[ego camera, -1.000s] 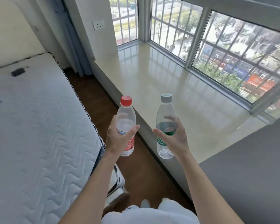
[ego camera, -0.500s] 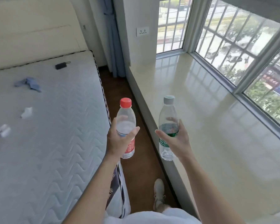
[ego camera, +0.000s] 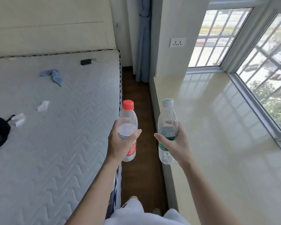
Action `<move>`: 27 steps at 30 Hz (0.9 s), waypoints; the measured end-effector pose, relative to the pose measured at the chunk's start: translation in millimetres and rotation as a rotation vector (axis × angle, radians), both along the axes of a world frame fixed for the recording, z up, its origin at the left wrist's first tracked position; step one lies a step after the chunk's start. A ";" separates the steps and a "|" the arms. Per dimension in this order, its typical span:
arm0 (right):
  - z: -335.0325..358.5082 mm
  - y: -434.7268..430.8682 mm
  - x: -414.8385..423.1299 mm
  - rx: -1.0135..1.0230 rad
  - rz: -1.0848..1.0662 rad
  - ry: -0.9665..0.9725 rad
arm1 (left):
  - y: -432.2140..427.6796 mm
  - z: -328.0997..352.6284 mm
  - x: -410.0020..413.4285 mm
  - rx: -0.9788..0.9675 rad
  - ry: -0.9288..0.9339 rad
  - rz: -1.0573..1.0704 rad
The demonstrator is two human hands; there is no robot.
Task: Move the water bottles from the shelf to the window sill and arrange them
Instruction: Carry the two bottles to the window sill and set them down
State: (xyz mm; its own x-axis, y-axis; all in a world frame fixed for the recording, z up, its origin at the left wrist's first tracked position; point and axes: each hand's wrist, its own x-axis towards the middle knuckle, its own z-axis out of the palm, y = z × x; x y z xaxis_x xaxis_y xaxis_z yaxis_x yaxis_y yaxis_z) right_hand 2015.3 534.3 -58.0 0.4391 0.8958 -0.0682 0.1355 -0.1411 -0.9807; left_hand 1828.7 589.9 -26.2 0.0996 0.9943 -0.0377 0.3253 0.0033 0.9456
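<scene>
Head view, looking down along two bare forearms. Gripped in the left hand [ego camera: 118,143]: a red-capped bottle [ego camera: 128,118], upright, with the thumb wrapped across its front and the fingers curled round behind, visible through the clear plastic. Red label low on the body, part hidden by the palm. Held in the air to the left of the window sill [ego camera: 217,143], apart from it, above the strip of dark wooden floor [ego camera: 139,98] that runs along the sill's left edge.

Gripped in the right hand [ego camera: 177,143]: a green-capped bottle [ego camera: 167,116], also upright, thumb stretched forward on its left side and fingers closed round the back. Green label at mid-height, a little water showing inside. Raised right at the sill's left edge, not standing on the sill. Apart from the red-capped bottle, at about the same height.

Farther left of the sill, beyond the floor strip: a quilted white mattress [ego camera: 55,159] carrying a crumpled blue cloth [ego camera: 53,76], a small black device [ego camera: 85,62] and white paper scraps [ego camera: 43,106]. At the sill's far end: a wall socket [ego camera: 178,42], with a blue curtain [ego camera: 143,46] hanging just left of it. Along the sill's right side: a barred window [ego camera: 266,70].
</scene>
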 end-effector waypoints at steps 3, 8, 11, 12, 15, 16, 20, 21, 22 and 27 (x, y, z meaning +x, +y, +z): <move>-4.6 38.1 2.2 -0.021 0.044 0.007 | 32.3 -6.8 -2.1 -0.015 -0.006 0.043; -17.2 107.8 3.1 -0.030 0.081 -0.007 | 97.6 -24.2 -5.0 -0.023 -0.023 0.074; -20.6 160.0 5.1 -0.042 0.064 -0.022 | 152.8 -28.1 -5.0 -0.003 -0.018 0.066; -21.3 179.9 6.4 -0.051 0.052 -0.022 | 173.9 -27.7 -5.4 0.001 -0.021 0.067; -16.8 242.3 8.2 -0.065 0.032 -0.033 | 238.6 -23.1 -6.5 -0.010 -0.046 0.071; -13.5 262.3 7.8 -0.061 0.024 -0.039 | 259.2 -21.2 -6.9 -0.011 -0.047 0.065; 2.9 331.2 7.4 -0.022 -0.026 -0.025 | 335.5 -11.6 -4.8 0.003 -0.034 0.017; 5.2 345.3 8.6 -0.018 -0.029 -0.022 | 352.5 -10.6 -3.3 0.009 -0.035 0.007; 6.1 356.8 10.3 -0.020 -0.031 -0.016 | 367.4 -10.4 -1.6 0.013 -0.044 -0.001; -2.3 395.9 21.4 -0.050 -0.070 -0.003 | 418.7 -11.7 11.9 -0.005 -0.073 -0.043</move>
